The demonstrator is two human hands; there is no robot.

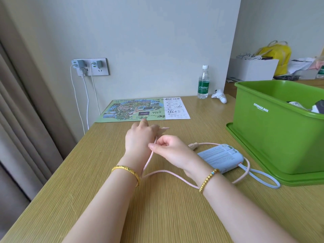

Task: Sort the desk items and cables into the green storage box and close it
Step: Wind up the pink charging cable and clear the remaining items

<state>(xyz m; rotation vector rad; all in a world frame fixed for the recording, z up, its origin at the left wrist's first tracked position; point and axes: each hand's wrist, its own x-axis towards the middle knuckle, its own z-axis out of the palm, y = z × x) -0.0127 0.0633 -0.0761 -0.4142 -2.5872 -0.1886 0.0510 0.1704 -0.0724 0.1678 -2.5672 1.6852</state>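
Observation:
A pink cable lies looped across the wooden desk. My left hand grips one end of it, with the plug tip sticking out to the right. Just beside it, my right hand pinches the same cable between thumb and fingers. A light blue power bank with a blue strap loop lies to the right, with the cable's other plug resting against it. The green storage box stands open at the right on its green lid, with some items inside.
A printed map sheet lies flat at the back of the desk. A water bottle and a white controller stand near the wall. Chargers with white cords hang from the wall socket. A white box and yellow bag sit behind.

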